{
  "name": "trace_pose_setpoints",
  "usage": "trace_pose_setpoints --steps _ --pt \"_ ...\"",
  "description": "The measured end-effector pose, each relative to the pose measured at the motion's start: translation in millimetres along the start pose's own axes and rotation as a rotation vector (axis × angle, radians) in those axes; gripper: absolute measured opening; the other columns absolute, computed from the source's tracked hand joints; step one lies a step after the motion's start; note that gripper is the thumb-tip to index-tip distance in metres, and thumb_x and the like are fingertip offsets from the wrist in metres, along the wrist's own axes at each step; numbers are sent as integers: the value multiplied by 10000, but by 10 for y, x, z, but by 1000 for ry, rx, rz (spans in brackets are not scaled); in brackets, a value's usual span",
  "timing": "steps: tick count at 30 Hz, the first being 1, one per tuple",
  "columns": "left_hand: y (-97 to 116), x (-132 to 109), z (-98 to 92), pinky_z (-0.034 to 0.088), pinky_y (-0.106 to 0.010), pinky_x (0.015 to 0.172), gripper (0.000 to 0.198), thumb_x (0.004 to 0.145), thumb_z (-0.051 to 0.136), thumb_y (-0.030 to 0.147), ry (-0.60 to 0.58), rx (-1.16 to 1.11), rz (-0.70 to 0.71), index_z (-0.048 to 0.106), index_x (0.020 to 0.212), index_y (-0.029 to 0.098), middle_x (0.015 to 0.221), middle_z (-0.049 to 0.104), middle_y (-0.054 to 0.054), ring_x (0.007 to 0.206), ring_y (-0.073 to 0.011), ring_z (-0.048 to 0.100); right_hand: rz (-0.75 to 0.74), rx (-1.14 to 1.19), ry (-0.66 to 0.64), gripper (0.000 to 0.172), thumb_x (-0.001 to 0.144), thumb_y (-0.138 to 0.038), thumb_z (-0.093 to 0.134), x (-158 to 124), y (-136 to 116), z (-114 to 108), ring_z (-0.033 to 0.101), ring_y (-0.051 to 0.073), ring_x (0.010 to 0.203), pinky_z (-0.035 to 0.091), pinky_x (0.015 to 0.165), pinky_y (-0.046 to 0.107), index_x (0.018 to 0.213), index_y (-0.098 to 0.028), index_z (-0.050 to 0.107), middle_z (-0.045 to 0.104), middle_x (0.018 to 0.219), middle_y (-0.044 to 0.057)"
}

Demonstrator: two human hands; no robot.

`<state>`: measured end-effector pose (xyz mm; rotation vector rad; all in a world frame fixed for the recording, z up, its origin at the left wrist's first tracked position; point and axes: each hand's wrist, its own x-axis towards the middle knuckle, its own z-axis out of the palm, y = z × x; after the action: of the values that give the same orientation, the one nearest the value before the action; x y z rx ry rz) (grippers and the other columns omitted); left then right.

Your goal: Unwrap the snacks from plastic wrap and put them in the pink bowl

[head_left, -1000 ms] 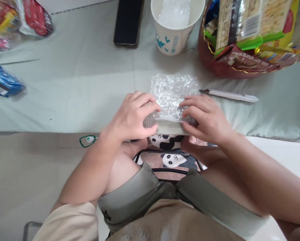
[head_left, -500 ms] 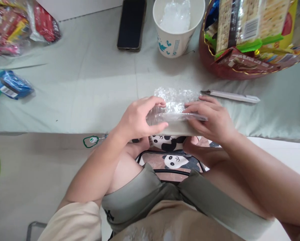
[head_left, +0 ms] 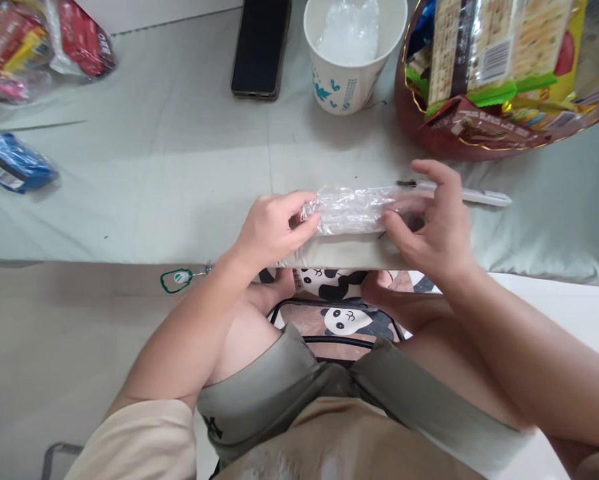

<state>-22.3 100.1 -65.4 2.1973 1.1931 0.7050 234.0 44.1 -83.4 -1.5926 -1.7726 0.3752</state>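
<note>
A clear, shiny piece of bubble wrap (head_left: 354, 210), folded into a narrow strip, is held level just above the table's front edge. At its left end my left hand (head_left: 277, 223) pinches it between thumb and fingers. My right hand (head_left: 437, 227) grips the other end, thumb in front and some fingers behind the clear plastic, while the index finger is raised off it. Behind the right hand lies a slim white pen-like tool (head_left: 487, 197) with a dark tip, partly covered by the fingers.
A paper cup (head_left: 342, 87) with crumpled clear plastic inside stands at the back beside a black phone (head_left: 261, 50). To its right is a dark red bowl (head_left: 414, 133) full of packaged snacks. More packets (head_left: 17, 163) lie at the left on the cloth-covered table (head_left: 179, 187).
The bubble wrap has gone from a looser, wider shape to a narrower strip. My left fingers have closed on its end, and my right hand has turned, its index finger lifting.
</note>
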Motion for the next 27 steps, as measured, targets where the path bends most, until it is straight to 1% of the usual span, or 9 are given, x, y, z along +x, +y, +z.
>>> trace_pose_setpoints --steps 2,5,7,10,14,18,23,25,27 --pt "-20 13 23 463 -261 614 255 873 621 267 17 39 4 747 1071 167 597 633 37 537 -114 549 -79 -74 97 625 886 -300 643 14 15 -9 708 283 950 597 734 450 1466 -249 414 700 1129 128" --pt "-47 44 61 463 -271 615 387 874 634 246 35 71 -3 685 1252 176 580 617 56 520 -125 536 -232 -199 196 440 920 -258 618 5 -6 -28 645 352 1198 564 877 520 1356 -270 560 607 1313 173" --pt "-60 68 89 467 -281 626 403 887 638 251 29 91 -6 658 1288 207 593 623 58 530 -135 551 -373 -207 127 334 939 -212 600 -20 -47 -23 629 342 1246 514 981 534 1258 -303 634 652 1285 125" --pt "-95 95 138 477 -302 662 362 889 667 281 55 149 -19 663 1249 239 620 618 47 574 -157 584 -520 -216 -86 287 960 -183 575 -48 -122 10 659 301 1234 475 1038 494 1218 -279 654 736 1256 71" --pt "-220 108 209 518 -336 798 515 851 770 364 162 178 -87 584 1317 249 794 668 1 791 -215 671 -445 -284 -223 238 980 -221 548 -47 -174 45 697 292 1154 505 970 443 1184 -193 667 738 1276 128" --pt "-341 109 253 502 -432 999 664 818 818 505 236 145 -76 521 1346 234 1140 656 -94 1151 -312 630 -400 -278 -229 310 957 -242 586 -34 -163 71 682 305 1152 498 973 452 1252 -175 656 720 1286 152" --pt "-318 112 212 492 -461 1016 525 901 716 549 291 7 5 554 1292 239 1025 641 -65 1068 -275 629 -328 -247 -164 180 1002 -244 541 41 -140 103 703 263 1013 486 858 425 1010 -230 721 773 1130 90" --pt "-284 118 170 505 -441 993 429 952 635 567 303 -95 49 594 1237 248 979 659 -55 1005 -245 642 -272 -85 -133 186 1001 -262 541 72 -159 77 700 248 963 490 832 418 919 -239 706 779 1065 74" --pt "-247 126 135 507 -443 1009 411 972 573 615 288 -209 86 654 1154 255 993 691 -64 1029 -244 654 -113 195 -120 172 1005 -318 543 83 -197 38 685 224 887 510 791 395 921 -249 677 757 968 59"
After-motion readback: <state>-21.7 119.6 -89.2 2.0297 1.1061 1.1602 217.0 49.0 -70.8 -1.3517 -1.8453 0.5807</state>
